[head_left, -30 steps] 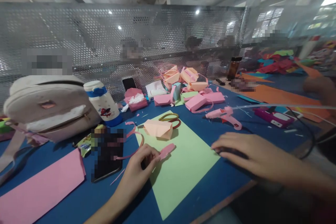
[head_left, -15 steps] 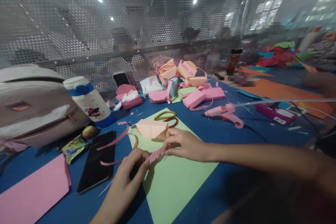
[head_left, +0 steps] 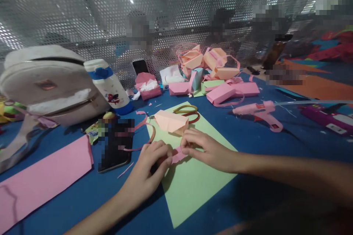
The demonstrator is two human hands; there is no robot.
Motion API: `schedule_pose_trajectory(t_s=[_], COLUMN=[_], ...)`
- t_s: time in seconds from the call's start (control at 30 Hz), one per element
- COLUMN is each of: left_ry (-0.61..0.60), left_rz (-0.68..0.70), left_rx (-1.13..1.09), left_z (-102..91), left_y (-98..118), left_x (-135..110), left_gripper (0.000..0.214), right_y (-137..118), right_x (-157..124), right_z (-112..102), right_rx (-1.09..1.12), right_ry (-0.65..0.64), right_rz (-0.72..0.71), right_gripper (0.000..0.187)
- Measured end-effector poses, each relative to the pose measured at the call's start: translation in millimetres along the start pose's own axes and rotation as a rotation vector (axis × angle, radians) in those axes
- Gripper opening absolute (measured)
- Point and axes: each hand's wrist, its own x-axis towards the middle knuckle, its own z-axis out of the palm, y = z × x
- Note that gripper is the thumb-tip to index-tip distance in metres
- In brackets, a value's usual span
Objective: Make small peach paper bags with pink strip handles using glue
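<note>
My left hand (head_left: 150, 167) and my right hand (head_left: 205, 148) meet over a light green paper sheet (head_left: 193, 180) on the blue table. Both pinch a short pink paper strip (head_left: 177, 155) between their fingertips. The strip's long curled tail (head_left: 147, 134) trails off to the left. Just beyond my fingers lies a folded peach paper piece (head_left: 171, 122), with scissors (head_left: 189, 112) behind it.
A dark phone (head_left: 116, 145) and a large pink sheet (head_left: 44, 176) lie to the left. A beige bag (head_left: 46, 80) and a white bottle (head_left: 109, 86) stand at back left. Several folded paper boxes (head_left: 209, 69) are piled by the perforated metal screen (head_left: 82, 14). A pink glue gun (head_left: 259, 112) lies right.
My right hand came in from the right side of the table and took hold of the pink strip's end beside my left hand. The view tilted downward.
</note>
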Motion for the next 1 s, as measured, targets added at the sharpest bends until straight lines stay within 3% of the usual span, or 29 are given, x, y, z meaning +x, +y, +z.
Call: schedule_pose_trajectory(t_s=[0.7, 1.0], left_ry=[0.027, 0.028], left_rz=[0.013, 0.088], left_rx=[-0.039, 0.092], left_z=[0.7, -0.2], left_y=[-2.6, 1.7], left_x=[-2.2, -4.0], left_gripper=[0.029, 0.026], right_y=[-2.3, 0.2], right_x=[1.3, 0.0], right_z=[3.5, 3.6], right_rx=[0.0, -0.028], right_ry=[0.017, -0.009], right_rz=[0.069, 0.061], right_gripper=[0.013, 0.015])
